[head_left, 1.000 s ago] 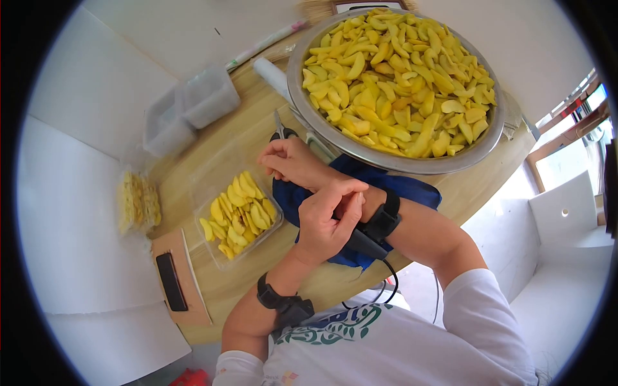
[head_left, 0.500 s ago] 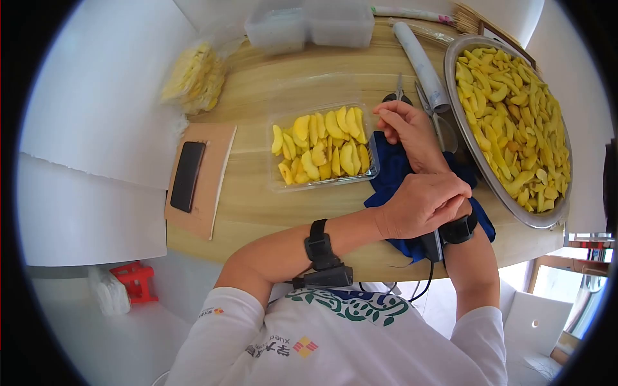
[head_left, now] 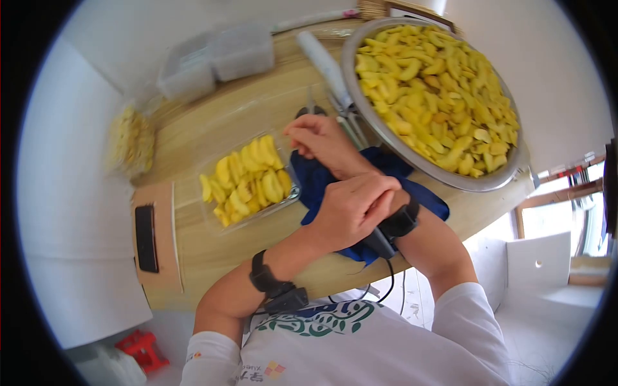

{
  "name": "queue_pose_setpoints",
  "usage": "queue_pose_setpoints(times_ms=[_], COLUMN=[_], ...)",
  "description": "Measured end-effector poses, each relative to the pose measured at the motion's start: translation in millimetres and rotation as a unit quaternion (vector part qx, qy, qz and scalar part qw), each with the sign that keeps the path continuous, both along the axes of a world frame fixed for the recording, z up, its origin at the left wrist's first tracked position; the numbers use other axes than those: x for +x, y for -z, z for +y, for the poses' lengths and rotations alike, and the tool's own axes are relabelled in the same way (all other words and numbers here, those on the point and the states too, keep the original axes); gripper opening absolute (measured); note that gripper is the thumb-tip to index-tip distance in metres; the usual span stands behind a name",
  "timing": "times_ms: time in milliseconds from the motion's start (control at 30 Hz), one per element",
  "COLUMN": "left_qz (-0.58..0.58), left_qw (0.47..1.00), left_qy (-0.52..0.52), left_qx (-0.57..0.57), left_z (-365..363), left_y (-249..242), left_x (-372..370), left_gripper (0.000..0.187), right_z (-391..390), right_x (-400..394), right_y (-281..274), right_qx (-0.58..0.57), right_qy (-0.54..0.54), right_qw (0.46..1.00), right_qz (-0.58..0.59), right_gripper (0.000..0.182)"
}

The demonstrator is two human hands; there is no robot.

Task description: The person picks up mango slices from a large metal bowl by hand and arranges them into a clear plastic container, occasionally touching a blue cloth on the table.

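My left hand (head_left: 356,209) is closed, its fingers curled against my right wrist near the black strap (head_left: 400,220). Whether it pinches anything there is hidden. My right hand (head_left: 322,143) reaches out beneath it, loosely bent with thumb and fingers apart and nothing visible in them. A dark blue cloth (head_left: 313,182) lies under both hands. Just left of my right hand sits a clear plastic tray (head_left: 257,217) holding yellow fruit slices (head_left: 248,177) in rows. Scissors (head_left: 311,110) lie beyond my right hand.
A large metal basin (head_left: 356,77) heaped with yellow slices fills the right side. A pale roll (head_left: 324,67) lies beside it. Plastic containers (head_left: 241,51) stand at the back. Left are a bagged yellow item (head_left: 131,141) and a phone (head_left: 146,238) on cardboard (head_left: 167,225).
The view has turned right, so the tray, basin and phone appear farther left. Both hands keep nearly the same pose, my left hand still at my right wrist.
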State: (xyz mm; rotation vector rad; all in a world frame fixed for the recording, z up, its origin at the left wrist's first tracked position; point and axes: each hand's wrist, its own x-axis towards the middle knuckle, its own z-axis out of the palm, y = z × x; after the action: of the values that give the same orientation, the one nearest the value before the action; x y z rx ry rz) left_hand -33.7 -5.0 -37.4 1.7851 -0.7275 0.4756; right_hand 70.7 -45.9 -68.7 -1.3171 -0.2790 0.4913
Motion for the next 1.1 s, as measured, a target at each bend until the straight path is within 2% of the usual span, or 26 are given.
queue_pose_setpoints(times_ms=[267,367,467,500,533,600,667,733,767,833,867,933,1000,1067,1100], left_qz=[0.068,0.168,0.118,0.132,0.130,0.186,0.185,0.017,0.016,-0.016,-0.016,0.073,0.062,0.059,0.059], left_qw=[0.996,0.981,0.983,0.982,0.982,0.973,0.971,0.983,0.983,0.965,0.964,0.962,0.958,0.932,0.932], left_qy=[0.023,0.050,0.048,0.040,0.044,0.032,0.036,0.059,0.060,0.040,0.041,-0.033,-0.050,-0.047,-0.049], left_qx=[0.060,0.085,0.128,0.131,0.133,0.132,0.146,0.174,0.175,0.259,0.262,0.259,0.277,0.355,0.355], left_z=[3,7,8,8,7,0,-10,-21,-24,-31,-32,-27,-27,-31,-35], left_y=[-25,-48,-73,-79,-85,-98,-105,-101,-102,-103,-103,-102,-96,-92,-91], left_x=[-2,-1,10,14,19,32,44,61,69,85,96,119,134,140,138], left_gripper=[0.012,0.011,0.012,0.011,0.011,0.009,0.009,0.012,0.012,0.014,0.014,0.015,0.017,0.022,0.022], right_z=[2,5,5,7,3,-10,-10,-6,-1,8,11,13,10,10,9], right_x=[0,3,-3,-18,-16,-14,-20,-20,-17,-8,-5,-1,3,1,-1], right_y=[-1,6,6,4,10,17,7,1,6,19,21,19,11,10,5], right_qx=[-0.015,0.001,0.030,0.089,0.091,0.209,0.197,0.187,0.171,0.139,0.123,0.112,-0.011,0.008,0.025], right_qy=[0.016,0.005,0.015,0.078,0.081,0.042,0.048,0.049,0.063,0.091,0.106,0.118,0.033,0.046,0.063], right_qw=[1.000,1.000,0.999,0.993,0.992,0.956,0.966,0.973,0.969,0.955,0.944,0.932,0.986,0.980,0.973], right_qz=[-0.005,-0.023,-0.006,0.019,0.018,-0.201,-0.162,-0.123,-0.164,-0.247,-0.287,-0.325,-0.163,-0.193,-0.220], right_gripper=[0.017,0.019,0.022,0.024,0.024,0.018,0.017,0.016,0.017,0.018,0.019,0.020,0.022,0.021,0.020])
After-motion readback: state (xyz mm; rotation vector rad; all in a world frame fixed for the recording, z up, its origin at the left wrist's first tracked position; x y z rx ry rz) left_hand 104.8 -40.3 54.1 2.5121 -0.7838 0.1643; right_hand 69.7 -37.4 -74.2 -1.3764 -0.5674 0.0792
